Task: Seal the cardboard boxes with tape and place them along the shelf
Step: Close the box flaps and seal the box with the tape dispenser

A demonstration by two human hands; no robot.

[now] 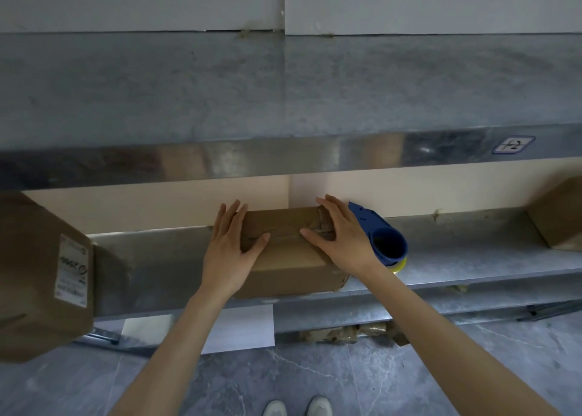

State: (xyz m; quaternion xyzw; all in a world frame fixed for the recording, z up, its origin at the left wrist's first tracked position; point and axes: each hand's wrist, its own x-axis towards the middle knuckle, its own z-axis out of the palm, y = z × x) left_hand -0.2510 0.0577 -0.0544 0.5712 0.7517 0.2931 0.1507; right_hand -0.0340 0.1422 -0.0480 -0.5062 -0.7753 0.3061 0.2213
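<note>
From my remote feed: small cardboard box [283, 258] sits on the lower shelf [472, 258], roughly mid-length, its near face close to the shelf's front edge. Top flaps are down, w/ wrinkled brown tape across the seam, bunched at the right end.

L hand [228, 242] lies flat against the box's left end, fingers straight and pointing toward the back wall, thumb spread across the top; nothing gripped. R hand [340, 236] lies flat on the top right corner over the bunched tape, fingers straight and slightly apart, thumb reaching inward along the seam; also gripping nothing. Thumbs are near each other but apart.

Blue tape dispenser [381, 236] stands on the shelf just beside the box's right end, partly behind the R hand, w/ a bit of yellowish roll showing at its base. Can't tell if it touches the box.

Larger box [37, 274] w/ a white label [72, 267] is at the shelf's left end, sticking out past the front edge. Another box [560, 217] is at the far right, toward the back, cut off by the frame.

Upper shelf [283, 94] is bare metal, w/ a small sticker [513, 144] on its front lip, right side. Below: grey floor [283, 378], white sheet [239, 330], brown scraps [346, 333] under the shelf, shoe tips [296, 407] at the bottom edge.
</note>
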